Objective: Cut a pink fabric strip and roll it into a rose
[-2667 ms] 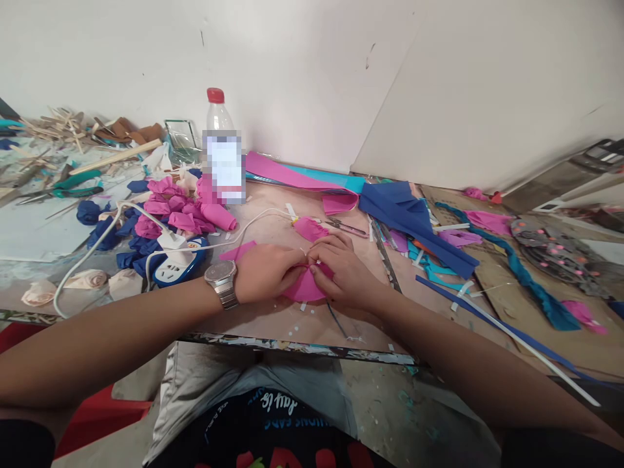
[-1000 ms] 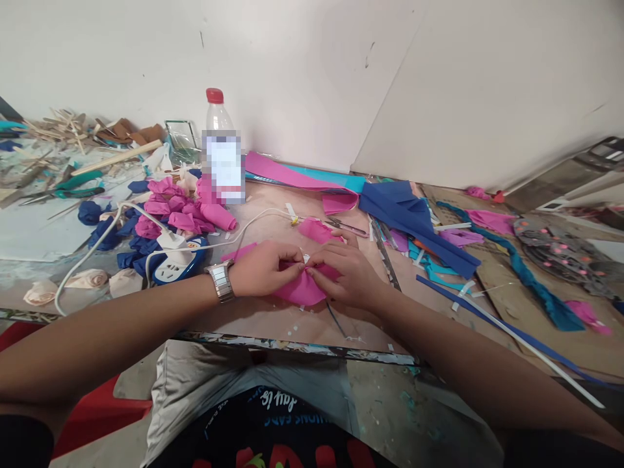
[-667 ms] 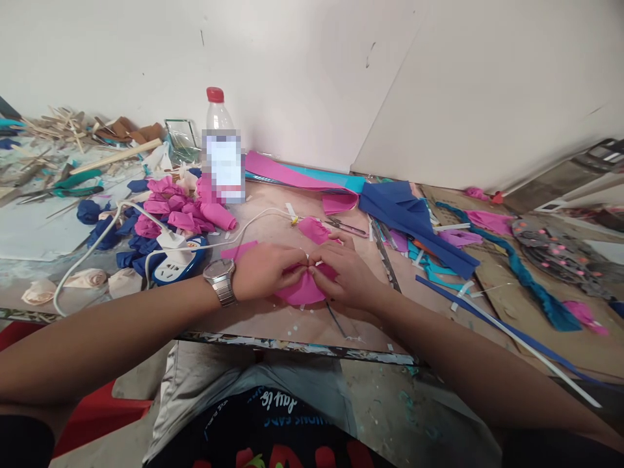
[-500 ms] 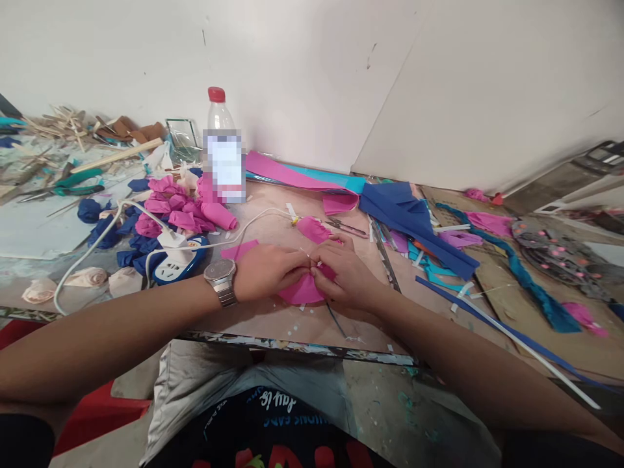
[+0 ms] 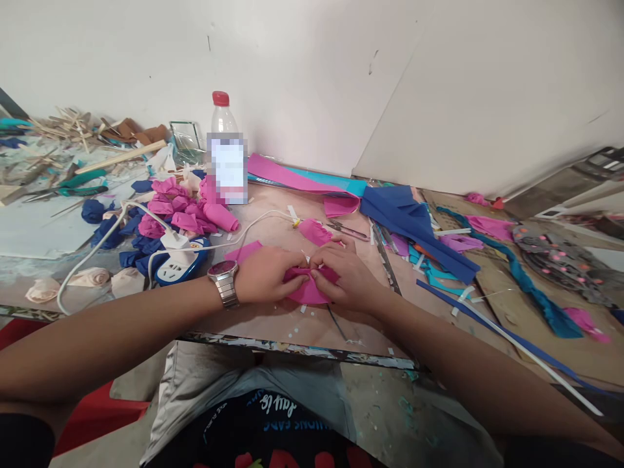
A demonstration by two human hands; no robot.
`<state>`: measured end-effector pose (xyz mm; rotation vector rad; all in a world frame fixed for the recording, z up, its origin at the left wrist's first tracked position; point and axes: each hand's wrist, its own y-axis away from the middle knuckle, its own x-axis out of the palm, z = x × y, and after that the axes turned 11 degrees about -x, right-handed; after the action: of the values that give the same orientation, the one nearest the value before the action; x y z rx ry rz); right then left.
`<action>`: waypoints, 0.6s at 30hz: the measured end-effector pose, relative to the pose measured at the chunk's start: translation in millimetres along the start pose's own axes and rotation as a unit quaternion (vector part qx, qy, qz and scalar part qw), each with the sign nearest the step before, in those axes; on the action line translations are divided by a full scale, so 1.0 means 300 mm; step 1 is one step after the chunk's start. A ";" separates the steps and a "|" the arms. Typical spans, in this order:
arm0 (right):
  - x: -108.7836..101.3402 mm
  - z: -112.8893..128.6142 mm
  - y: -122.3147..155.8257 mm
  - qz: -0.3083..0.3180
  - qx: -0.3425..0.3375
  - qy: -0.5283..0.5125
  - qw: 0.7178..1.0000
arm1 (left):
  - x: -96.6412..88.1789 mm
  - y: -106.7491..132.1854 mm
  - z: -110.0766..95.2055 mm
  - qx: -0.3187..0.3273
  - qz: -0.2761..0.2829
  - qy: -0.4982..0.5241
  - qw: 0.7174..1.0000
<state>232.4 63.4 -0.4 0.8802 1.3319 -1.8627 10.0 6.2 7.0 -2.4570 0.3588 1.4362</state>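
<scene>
Left hand point(image 5: 263, 273) and right hand point(image 5: 348, 276) pinch pink material point(image 5: 308, 296) (shirt point(image 5: 234, 422) reads "day is").

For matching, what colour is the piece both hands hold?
The piece is bright pink, best in the head view.

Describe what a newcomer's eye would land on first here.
Probably the bright pink piece at the centre, pinched between the left grip and the right grip. Next, perhaps, the heap of crumpled pink and blue pieces left of them, and the clear red-capped bottle standing upright behind that heap.
</scene>
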 end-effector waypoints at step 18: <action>0.001 -0.003 0.001 0.009 -0.005 0.003 1.000 | 0.002 -0.006 0.012 0.008 0.017 0.128 0.992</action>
<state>232.7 64.1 -0.9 0.8913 1.3315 -1.8393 7.9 9.2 4.9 -2.6391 0.4639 1.1242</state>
